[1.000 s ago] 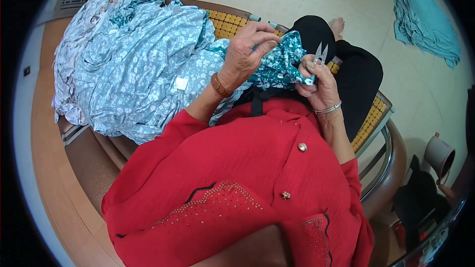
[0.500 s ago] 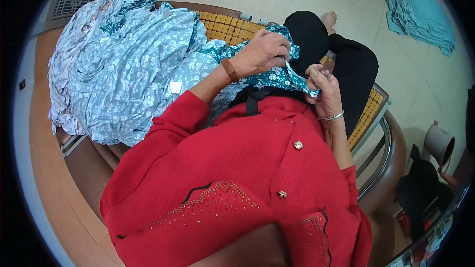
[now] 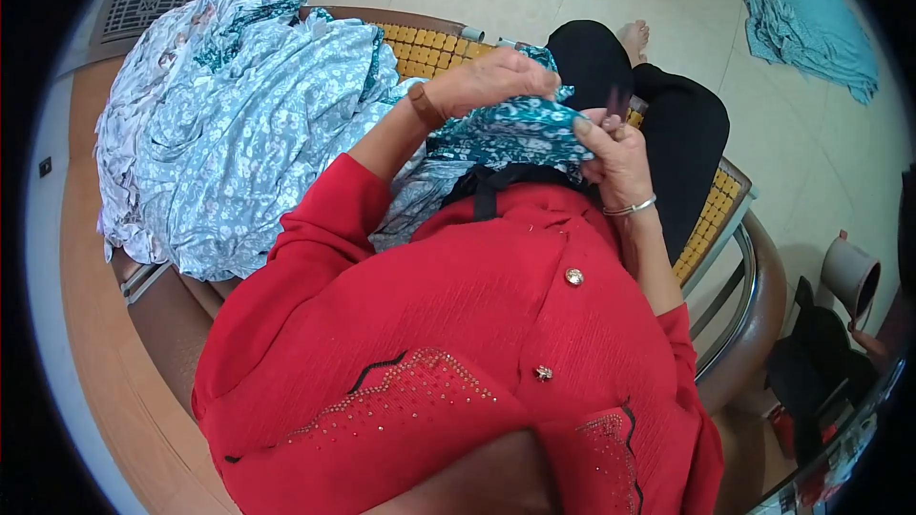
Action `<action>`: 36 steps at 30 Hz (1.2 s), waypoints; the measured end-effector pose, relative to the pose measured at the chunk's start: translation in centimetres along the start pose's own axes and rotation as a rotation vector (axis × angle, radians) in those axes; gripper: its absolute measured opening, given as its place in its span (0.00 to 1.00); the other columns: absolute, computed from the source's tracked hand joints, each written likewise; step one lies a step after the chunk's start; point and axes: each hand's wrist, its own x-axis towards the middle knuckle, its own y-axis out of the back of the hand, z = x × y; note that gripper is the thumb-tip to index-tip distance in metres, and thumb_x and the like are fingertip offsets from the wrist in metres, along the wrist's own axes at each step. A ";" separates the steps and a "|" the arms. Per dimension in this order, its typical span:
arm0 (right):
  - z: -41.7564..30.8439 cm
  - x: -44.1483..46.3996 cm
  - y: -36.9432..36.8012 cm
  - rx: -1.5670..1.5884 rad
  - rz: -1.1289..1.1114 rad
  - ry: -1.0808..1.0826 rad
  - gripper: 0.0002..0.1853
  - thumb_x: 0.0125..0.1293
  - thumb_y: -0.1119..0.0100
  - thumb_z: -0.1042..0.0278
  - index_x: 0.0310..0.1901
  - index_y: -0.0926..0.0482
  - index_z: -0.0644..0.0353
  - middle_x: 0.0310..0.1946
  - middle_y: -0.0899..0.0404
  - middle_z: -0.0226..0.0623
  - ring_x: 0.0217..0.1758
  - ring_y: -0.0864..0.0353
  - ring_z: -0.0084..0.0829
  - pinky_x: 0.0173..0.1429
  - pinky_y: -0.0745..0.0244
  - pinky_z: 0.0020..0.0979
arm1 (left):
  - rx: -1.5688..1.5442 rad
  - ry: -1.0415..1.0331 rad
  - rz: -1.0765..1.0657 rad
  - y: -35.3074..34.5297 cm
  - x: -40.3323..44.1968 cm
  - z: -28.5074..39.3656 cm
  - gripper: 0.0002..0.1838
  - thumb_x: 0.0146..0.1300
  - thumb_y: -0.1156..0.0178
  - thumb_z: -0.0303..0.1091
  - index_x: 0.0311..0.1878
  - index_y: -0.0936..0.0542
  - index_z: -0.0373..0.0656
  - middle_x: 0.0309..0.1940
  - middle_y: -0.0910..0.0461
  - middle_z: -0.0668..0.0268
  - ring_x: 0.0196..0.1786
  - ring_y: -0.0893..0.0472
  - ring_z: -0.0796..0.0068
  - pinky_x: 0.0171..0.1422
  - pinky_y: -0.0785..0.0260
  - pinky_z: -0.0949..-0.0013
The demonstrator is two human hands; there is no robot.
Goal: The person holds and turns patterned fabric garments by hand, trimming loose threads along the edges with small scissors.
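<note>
Between my two hands a strip of teal floral fabric [image 3: 520, 129] is stretched above my lap. My left hand [image 3: 491, 83], at its upper edge, has thumb and fingers pinched together on the cloth. My right hand [image 3: 620, 160] grips the right end of the strip under its thumb. From the same hand a small narrow tool [image 3: 618, 105], like thread snips, points up; it is blurred, so its blades cannot be made out. To the left, the strip runs into a large heap of pale blue-grey floral fabric [image 3: 258, 143].
I sit on a bench with a yellow beaded seat mat [image 3: 429, 51] and a brown curved armrest [image 3: 749, 315]. A turquoise cloth [image 3: 811, 24] lies on the tiled floor at upper right. A beige cup-shaped container [image 3: 851, 274] is at far right.
My left hand has moved slightly left and its grip on the cloth has shifted. The fabric between the hands is now spread wider. The tool in my right hand has tilted left.
</note>
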 end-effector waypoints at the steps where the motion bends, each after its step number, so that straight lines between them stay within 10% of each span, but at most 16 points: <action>1: 0.2 0.0 0.6 0.070 0.025 -0.019 0.07 0.57 0.39 0.71 0.36 0.24 0.60 0.16 0.36 0.22 0.11 0.48 0.11 0.12 0.53 0.14 | -0.040 0.052 0.058 0.4 -0.4 -0.6 0.22 0.63 0.49 0.49 0.23 0.24 0.40 0.19 0.31 0.72 0.22 0.35 0.82 0.26 0.44 0.78; 9: 1.1 0.3 2.4 0.269 0.088 -0.056 0.07 0.59 0.42 0.71 0.39 0.26 0.60 0.15 0.37 0.21 0.10 0.49 0.10 0.12 0.54 0.14 | -0.366 0.316 0.206 3.3 -3.4 -2.0 0.27 0.64 0.54 0.57 0.22 0.25 0.43 0.16 0.34 0.74 0.18 0.40 0.87 0.21 0.49 0.81; 28: 1.1 0.2 2.6 -0.064 0.527 -0.064 0.10 0.58 0.42 0.68 0.40 0.24 0.63 0.19 0.30 0.25 0.12 0.42 0.12 0.13 0.49 0.16 | 0.024 0.170 0.141 3.7 -6.1 -0.1 0.10 0.58 0.47 0.36 0.24 0.27 0.42 0.21 0.33 0.75 0.27 0.37 0.85 0.34 0.43 0.80; 33: 0.8 -0.2 1.4 -0.586 0.055 0.567 0.07 0.57 0.42 0.71 0.35 0.22 0.65 0.31 0.25 0.29 0.31 0.31 0.21 0.39 0.35 0.19 | -0.037 0.048 0.012 -0.3 -4.4 1.4 0.13 0.54 0.45 0.38 0.30 0.19 0.38 0.22 0.23 0.68 0.26 0.29 0.78 0.30 0.36 0.75; 36: -0.1 -1.5 -2.0 -0.355 -0.070 0.381 0.07 0.57 0.43 0.72 0.36 0.23 0.65 0.32 0.25 0.29 0.33 0.31 0.22 0.41 0.35 0.19 | 0.043 -0.020 0.003 -2.9 -3.4 1.6 0.12 0.53 0.43 0.38 0.28 0.19 0.39 0.19 0.24 0.69 0.21 0.31 0.78 0.27 0.38 0.74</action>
